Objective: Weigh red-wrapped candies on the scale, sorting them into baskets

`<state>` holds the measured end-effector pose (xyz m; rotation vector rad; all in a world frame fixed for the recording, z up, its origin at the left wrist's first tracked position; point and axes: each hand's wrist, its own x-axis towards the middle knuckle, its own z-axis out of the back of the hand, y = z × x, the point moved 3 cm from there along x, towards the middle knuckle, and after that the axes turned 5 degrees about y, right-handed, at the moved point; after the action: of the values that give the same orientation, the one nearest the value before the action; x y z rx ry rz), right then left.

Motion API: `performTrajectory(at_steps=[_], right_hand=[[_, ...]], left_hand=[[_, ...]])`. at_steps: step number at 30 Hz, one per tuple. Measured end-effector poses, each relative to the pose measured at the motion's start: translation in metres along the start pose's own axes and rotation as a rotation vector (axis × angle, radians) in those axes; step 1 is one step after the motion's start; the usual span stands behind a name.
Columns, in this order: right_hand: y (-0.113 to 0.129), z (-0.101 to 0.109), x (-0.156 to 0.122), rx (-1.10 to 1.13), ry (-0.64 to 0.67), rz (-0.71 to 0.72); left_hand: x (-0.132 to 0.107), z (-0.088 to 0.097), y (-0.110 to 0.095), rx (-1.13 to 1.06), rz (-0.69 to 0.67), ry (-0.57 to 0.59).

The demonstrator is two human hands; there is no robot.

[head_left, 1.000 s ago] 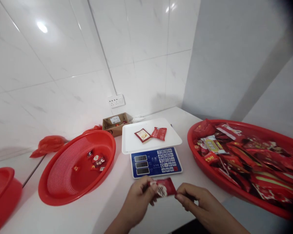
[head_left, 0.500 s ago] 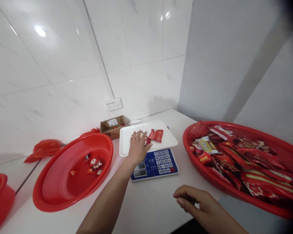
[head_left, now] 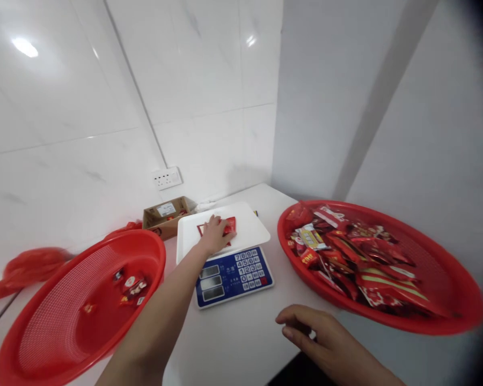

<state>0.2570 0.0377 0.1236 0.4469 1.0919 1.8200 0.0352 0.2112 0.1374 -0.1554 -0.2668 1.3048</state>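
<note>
Left hand (head_left: 214, 236) lies over red packets (head_left: 230, 224) on the scale (head_left: 233, 271), grip unclear. Right hand (head_left: 317, 335), before the scale, curls loosely, empty. Leaning there could skew the weight

Red snack packets (head_left: 230, 225) lie flat on the scale's white tray (head_left: 251, 230), partly hidden

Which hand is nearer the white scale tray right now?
Left. The left hand is on the white scale tray, covering red packets there. The right hand lies apart from it, near the front edge of the table, holding nothing.
</note>
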Motion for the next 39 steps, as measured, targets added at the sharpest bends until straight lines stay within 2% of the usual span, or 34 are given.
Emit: performTrajectory(at_steps=[2,5,8,10,14,16,20,22,24,27,32,36,39], right_hand=[[0.0,0.019,0.0,-0.063,-0.055,0.02],[-0.001,0.063,0.001,-0.206,-0.216,0.063],[-0.008,0.105,0.0,-0.426,-0.369,0.011],[-0.016,0.122,0.0,-0.574,-0.384,-0.077],[-0.027,0.131,0.006,-0.743,-0.323,-0.163],[-0.026,0.135,0.008,-0.747,-0.359,-0.163],[-0.015,0.15,0.007,-0.567,-0.54,-0.131],[-0.009,0.153,0.007,-0.429,-0.587,-0.093],[-0.002,0.149,0.01,-0.317,-0.587,-0.046],[0.011,0.129,0.026,-0.171,-0.52,0.036],[0.033,0.077,0.086,-0.015,-0.356,0.108],[0.04,0.049,0.131,0.247,-0.383,0.162],[0.04,0.035,0.133,0.242,-0.38,0.197]], left_hand=[[-0.008,0.006,-0.004,-0.021,0.021,-0.059],[-0.032,0.016,-0.02,-0.073,0.002,-0.129],[-0.072,0.02,-0.04,-0.176,-0.072,-0.149],[-0.102,0.019,-0.048,-0.346,-0.097,-0.148],[-0.147,0.005,-0.046,-0.561,0.006,-0.068],[-0.16,-0.001,-0.04,-0.604,0.063,-0.058],[-0.174,-0.006,-0.028,-0.642,0.095,-0.067],[-0.179,-0.007,-0.025,-0.668,0.102,-0.068],[-0.185,-0.007,-0.025,-0.69,0.106,-0.081],[-0.194,-0.008,-0.032,-0.703,0.084,-0.068],[-0.202,-0.009,-0.045,-0.698,0.058,-0.036],[-0.211,-0.005,-0.042,-0.677,0.064,-0.059],[-0.222,-0.002,-0.034,-0.67,0.114,-0.075]])
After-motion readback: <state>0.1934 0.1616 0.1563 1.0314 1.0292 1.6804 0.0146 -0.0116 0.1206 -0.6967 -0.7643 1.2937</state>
